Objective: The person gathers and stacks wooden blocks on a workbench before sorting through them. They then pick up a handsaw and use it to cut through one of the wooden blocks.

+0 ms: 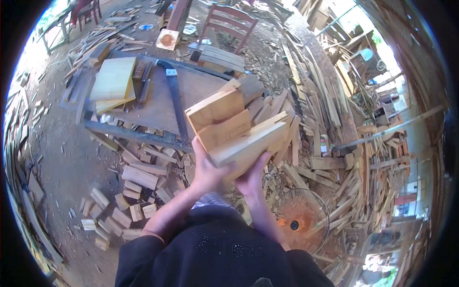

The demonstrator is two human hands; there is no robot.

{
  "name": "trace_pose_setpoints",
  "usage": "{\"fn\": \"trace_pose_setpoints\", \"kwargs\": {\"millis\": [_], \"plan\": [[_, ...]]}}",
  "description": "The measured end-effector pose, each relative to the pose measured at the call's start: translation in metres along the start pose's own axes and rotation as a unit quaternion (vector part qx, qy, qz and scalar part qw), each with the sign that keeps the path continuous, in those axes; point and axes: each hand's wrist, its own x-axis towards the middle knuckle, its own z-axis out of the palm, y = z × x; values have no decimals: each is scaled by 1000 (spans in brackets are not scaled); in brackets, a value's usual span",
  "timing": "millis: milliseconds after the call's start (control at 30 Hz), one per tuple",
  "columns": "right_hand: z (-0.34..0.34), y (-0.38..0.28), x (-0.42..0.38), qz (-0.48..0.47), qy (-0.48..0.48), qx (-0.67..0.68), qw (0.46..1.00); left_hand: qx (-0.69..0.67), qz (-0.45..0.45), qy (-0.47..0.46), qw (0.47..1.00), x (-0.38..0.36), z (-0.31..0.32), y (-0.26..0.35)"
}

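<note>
Both of my hands hold up a joined wooden piece [253, 143], made of pale boards with an upright block on its far side. My left hand [210, 170] wraps round its near left end, thumb against the wood. My right hand [253, 177] grips the underside of the near board, fingers partly hidden beneath it. Beyond the piece, a low worktable [155, 107] carries a handsaw [175, 95] with a dark handle. Flat yellowish boards [112, 79] lie stacked at the table's left, beside a narrow wooden tool or block [145, 90].
Wood offcuts [138, 177] litter the ground at the left and below the table. A round wire-rimmed fan-like object [301, 220] stands at my right. A wooden chair [229, 24] is beyond the table. Long planks [311, 71] and scrap pile up along the right side.
</note>
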Motion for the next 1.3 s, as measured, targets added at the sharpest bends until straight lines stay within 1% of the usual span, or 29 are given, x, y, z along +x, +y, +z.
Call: {"fn": "trace_pose_setpoints", "kwargs": {"millis": [33,67,133,200,267,300,400,467,500,567,600,667,700,733,800,833,867,933,967,1033,1067,1133,1167,1233,1267,1300], "plan": [[5,0,1,-17,8,-17,1000,39,39,0,998,-5,3,-2],[7,-2,2,-34,17,-33,999,39,38,-11,998,-9,8,-1],[7,-8,1,-55,24,-40,997,169,86,-14,982,-19,17,3],[8,-15,3,-73,27,-46,996,184,88,-42,978,-22,22,5],[11,-22,3,-109,2,-71,992,278,124,-93,948,-24,23,6],[11,-25,3,-115,3,-66,991,309,139,-87,937,-23,21,0],[15,-31,0,-110,-1,-66,992,347,141,-84,923,-26,22,-15],[22,-33,-5,-119,5,-106,987,358,147,-100,917,-27,23,-32],[14,-33,-5,-121,8,-102,987,366,153,-108,912,-29,25,-42],[-13,-31,2,-71,-110,50,990,382,165,-120,901,-32,27,-58],[-28,-27,6,-71,-109,53,990,390,171,-126,896,-32,30,-59],[-53,-22,13,-20,-108,89,990,391,162,-142,895,-32,39,-47],[-46,-28,12,-14,-103,115,988,391,153,-157,894,-30,45,-34],[-44,-33,15,-18,-102,117,988,391,143,-174,893,-28,53,-23],[-41,-46,23,-56,-166,55,983,391,128,-199,889,-23,66,-26],[-40,-54,30,-11,-181,149,972,327,162,-178,914,-26,85,-35],[-44,-56,36,-15,-176,154,972,259,195,-153,933,-18,104,-43],[-57,-63,50,-33,-266,173,948,123,251,-100,955,-9,140,-62],[-59,-67,52,-60,-271,148,949,53,280,-67,956,-9,151,-69],[-68,-64,60,-73,-283,172,941,-86,335,4,938,-4,176,-84],[-70,-64,63,-87,-297,192,931,-153,361,40,919,1,187,-90],[-72,-68,64,-87,-292,200,931,-286,406,109,861,4,199,-101],[-73,-71,65,-89,-289,204,931,-283,406,109,862,4,199,-110],[-76,-77,66,-75,-277,213,934,-203,310,63,927,1,185,-122],[-78,-81,67,-61,-265,219,937,-161,259,41,951,0,179,-128],[-80,-84,66,-60,-267,221,936,-119,208,18,971,-5,158,-130]]}}
